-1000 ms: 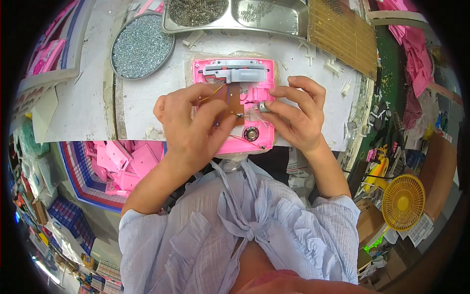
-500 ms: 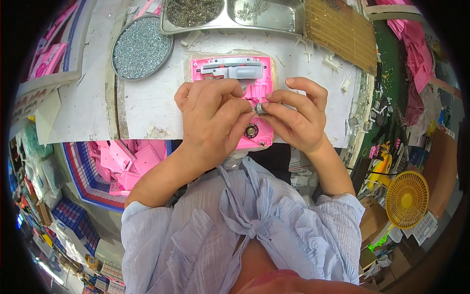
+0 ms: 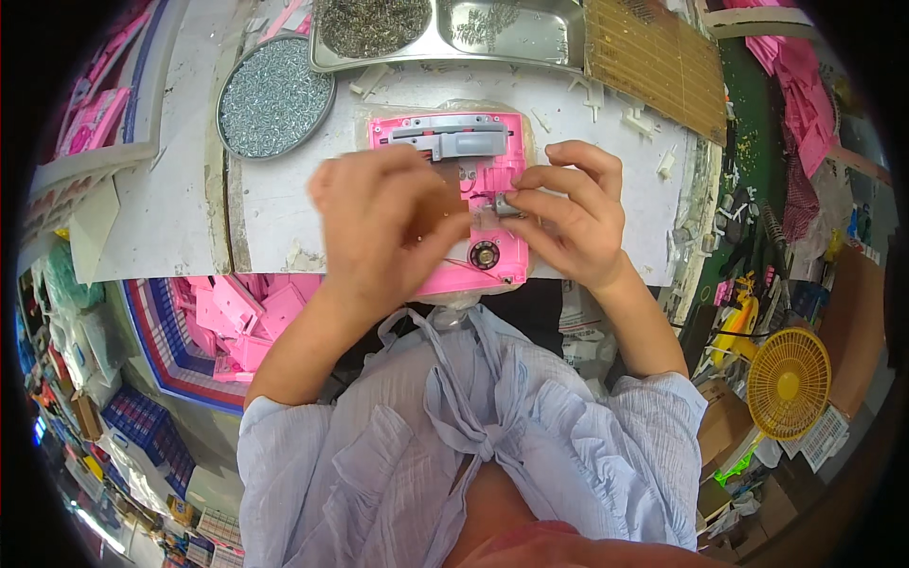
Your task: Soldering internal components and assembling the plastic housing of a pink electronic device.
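A pink plastic housing (image 3: 450, 278) lies on the white table in front of me. Across its far part runs a grey plastic mechanism (image 3: 475, 142), and a small round black speaker (image 3: 484, 255) sits in its near part. At the housing's right side, my right hand (image 3: 578, 222) pinches a small silver-grey motor (image 3: 508, 204) between thumb and fingers. My left hand (image 3: 374, 232) hovers over the housing's left side, with curled fingers smeared by motion. Whether anything is in its fingers I cannot make out.
A round tray of screws (image 3: 276, 97) stands at the far left. Beyond the housing is a metal tray (image 3: 454, 52) with small metal parts, beside brown cardboard (image 3: 653, 66). White plastic pieces (image 3: 639, 121) lie at right. A basket (image 3: 170, 350) of pink parts sits below the table's left edge.
My left hand has moved left, away from the motor, uncovering the middle of the housing and the speaker. My right hand has stayed at the motor.
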`<state>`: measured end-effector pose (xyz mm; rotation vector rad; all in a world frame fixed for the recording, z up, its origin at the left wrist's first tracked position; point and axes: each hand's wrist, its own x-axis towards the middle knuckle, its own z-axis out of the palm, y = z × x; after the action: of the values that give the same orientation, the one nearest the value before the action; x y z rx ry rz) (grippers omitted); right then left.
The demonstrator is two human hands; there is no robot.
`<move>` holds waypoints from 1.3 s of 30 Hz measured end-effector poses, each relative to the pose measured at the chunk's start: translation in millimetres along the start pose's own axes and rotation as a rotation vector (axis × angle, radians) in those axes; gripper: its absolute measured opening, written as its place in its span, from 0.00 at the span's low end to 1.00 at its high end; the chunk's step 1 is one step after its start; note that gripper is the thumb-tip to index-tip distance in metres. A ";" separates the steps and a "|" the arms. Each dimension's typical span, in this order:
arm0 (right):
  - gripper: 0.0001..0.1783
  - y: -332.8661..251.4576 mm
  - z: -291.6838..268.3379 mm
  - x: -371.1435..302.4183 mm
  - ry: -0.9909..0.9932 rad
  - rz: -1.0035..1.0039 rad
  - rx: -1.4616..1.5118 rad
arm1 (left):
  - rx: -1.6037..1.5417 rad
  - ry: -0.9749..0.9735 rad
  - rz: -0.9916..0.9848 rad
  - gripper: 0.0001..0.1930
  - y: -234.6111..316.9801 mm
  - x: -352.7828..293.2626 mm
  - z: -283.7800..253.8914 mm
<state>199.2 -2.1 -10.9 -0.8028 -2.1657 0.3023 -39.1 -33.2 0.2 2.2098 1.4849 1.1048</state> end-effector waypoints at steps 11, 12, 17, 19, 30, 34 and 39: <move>0.18 16.6 4.4 4.9 -0.150 0.272 0.072 | 0.213 0.001 -0.033 0.08 -8.3 -19.7 1.5; 0.17 16.0 4.4 6.7 -0.164 0.287 0.055 | 0.200 0.029 -0.023 0.08 -8.6 -21.1 1.9; 0.15 9.2 -1.1 13.6 -0.230 0.322 -0.026 | 0.179 0.093 -0.007 0.10 -12.6 -25.3 -2.7; 0.15 6.2 -5.1 17.5 -0.263 0.296 -0.081 | 0.181 0.108 0.030 0.10 -16.0 -26.3 -6.5; 0.14 -22.9 18.3 51.7 -0.203 0.029 -0.126 | 0.110 0.093 0.179 0.13 -30.0 -18.0 -21.4; 0.13 -13.7 48.0 59.5 -0.178 -0.041 -0.165 | 0.122 0.088 0.170 0.13 -29.7 -16.7 -23.6; 0.12 -13.2 47.6 62.6 -0.202 -0.085 -0.182 | 0.052 0.175 0.000 0.20 -25.3 -17.9 -40.4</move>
<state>127.0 29.6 1.2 -0.8069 -2.4367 0.1486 -88.3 -45.4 4.8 2.1955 1.5992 1.3031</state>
